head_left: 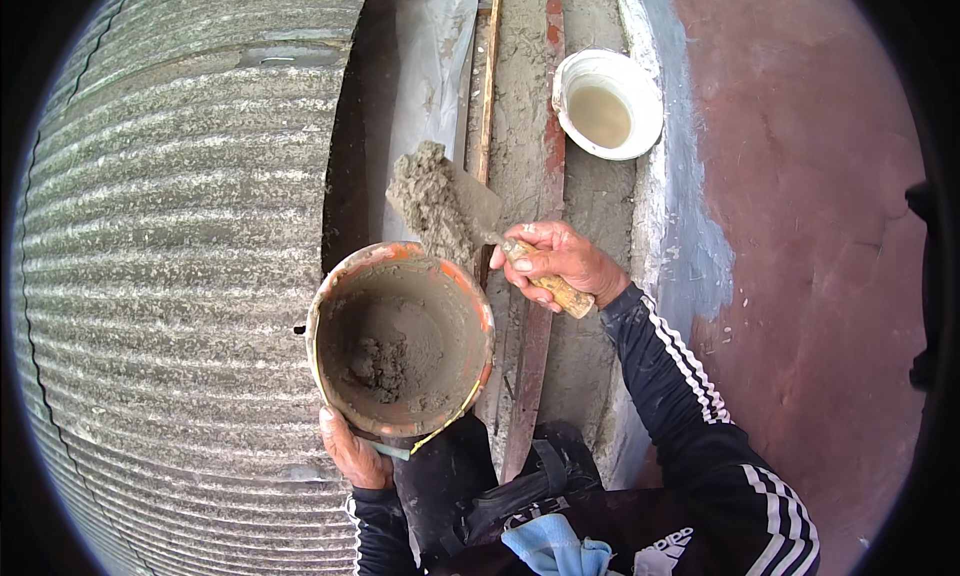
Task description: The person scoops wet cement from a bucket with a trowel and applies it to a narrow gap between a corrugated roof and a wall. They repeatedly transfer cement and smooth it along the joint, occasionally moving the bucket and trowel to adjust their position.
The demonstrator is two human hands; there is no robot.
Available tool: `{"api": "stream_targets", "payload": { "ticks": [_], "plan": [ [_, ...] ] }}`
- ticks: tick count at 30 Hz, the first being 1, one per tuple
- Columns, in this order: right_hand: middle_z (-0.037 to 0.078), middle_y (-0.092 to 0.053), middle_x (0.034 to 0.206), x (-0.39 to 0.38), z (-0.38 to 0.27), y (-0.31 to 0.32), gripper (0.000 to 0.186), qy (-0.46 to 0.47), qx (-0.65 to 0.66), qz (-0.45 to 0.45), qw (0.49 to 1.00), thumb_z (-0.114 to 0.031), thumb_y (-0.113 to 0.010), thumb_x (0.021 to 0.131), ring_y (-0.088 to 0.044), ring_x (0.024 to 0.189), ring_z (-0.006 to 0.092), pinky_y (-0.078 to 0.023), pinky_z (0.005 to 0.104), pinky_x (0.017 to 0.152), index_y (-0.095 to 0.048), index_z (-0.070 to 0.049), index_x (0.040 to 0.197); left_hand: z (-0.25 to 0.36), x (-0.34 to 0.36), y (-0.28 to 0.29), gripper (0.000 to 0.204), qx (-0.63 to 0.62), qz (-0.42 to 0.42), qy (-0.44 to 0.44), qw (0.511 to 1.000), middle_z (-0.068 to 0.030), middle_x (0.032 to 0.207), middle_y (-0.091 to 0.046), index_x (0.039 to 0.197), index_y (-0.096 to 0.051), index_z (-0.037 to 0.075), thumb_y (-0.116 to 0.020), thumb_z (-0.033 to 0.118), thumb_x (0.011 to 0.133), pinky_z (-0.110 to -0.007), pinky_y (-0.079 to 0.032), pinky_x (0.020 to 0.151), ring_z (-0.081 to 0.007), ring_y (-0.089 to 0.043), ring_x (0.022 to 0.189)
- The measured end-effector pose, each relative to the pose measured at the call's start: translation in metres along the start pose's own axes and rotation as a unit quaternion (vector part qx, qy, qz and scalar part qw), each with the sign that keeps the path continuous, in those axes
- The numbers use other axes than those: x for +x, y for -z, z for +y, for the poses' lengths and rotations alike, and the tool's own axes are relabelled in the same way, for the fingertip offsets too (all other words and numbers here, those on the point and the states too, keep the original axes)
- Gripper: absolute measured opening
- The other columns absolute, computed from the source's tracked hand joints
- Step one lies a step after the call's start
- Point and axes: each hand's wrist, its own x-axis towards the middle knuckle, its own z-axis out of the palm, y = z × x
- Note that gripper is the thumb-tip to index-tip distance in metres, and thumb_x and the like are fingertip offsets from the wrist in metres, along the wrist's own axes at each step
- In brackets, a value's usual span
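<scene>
Trowel lies roughly flat, likely so mortar won't slide, right hand wrapped round handle; left hand supports bucket, probably for steadiness, finger closure hidden.

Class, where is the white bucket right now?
In the head view, the white bucket is upper right of centre, beyond the right hand, beside the white-painted edge.

Grey corrugated roofing, maroon surface
</scene>
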Motion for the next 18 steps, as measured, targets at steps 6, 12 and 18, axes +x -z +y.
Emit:
{"api": "stream_targets", "payload": {
  "ticks": [6, 12, 18],
  "plan": [
    [0.013, -0.062, 0.081, 0.110, -0.021, 0.106, 0.024, 0.177, -0.230, 0.370, 0.883, -0.013, -0.062, 0.088, -0.066, 0.062, 0.0232, -0.056, 0.0379, 0.056, -0.064, 0.009, 0.097, -0.015, -0.001, 0.031, 0.048, 0.152, 0.003, -0.039, 0.988, -0.0182, 0.141, -0.054, 0.144, -0.048, -0.005, -0.050, 0.030, 0.112, -0.041, -0.043, 0.112, -0.0260, -0.055, 0.128],
    [0.037, -0.071, 0.106, 0.245, -0.105, 0.204, 0.031, 0.061, -0.641, 0.489, 0.588, -0.020, -0.062, 0.084, -0.073, 0.102, 0.0434, -0.055, 0.0473, 0.091, -0.069, 0.009, 0.089, -0.018, -0.010, 0.040, 0.040, 0.240, 0.002, -0.115, 0.964, -0.0145, 0.136, -0.058, 0.136, -0.055, -0.004, -0.048, 0.028, 0.113, -0.040, -0.046, 0.108, -0.0202, -0.056, 0.123],
    [0.027, -0.073, 0.105, 0.179, -0.077, 0.199, 0.057, -0.009, -0.581, 0.563, 0.587, -0.023, -0.058, 0.100, -0.075, 0.080, 0.0354, -0.063, 0.0421, 0.069, -0.036, 0.006, 0.143, -0.033, -0.010, 0.057, 0.053, 0.188, 0.001, -0.066, 0.980, -0.0206, 0.142, -0.054, 0.146, -0.046, -0.007, -0.050, 0.032, 0.110, -0.042, -0.042, 0.111, -0.0282, -0.054, 0.127]
  ]
}}
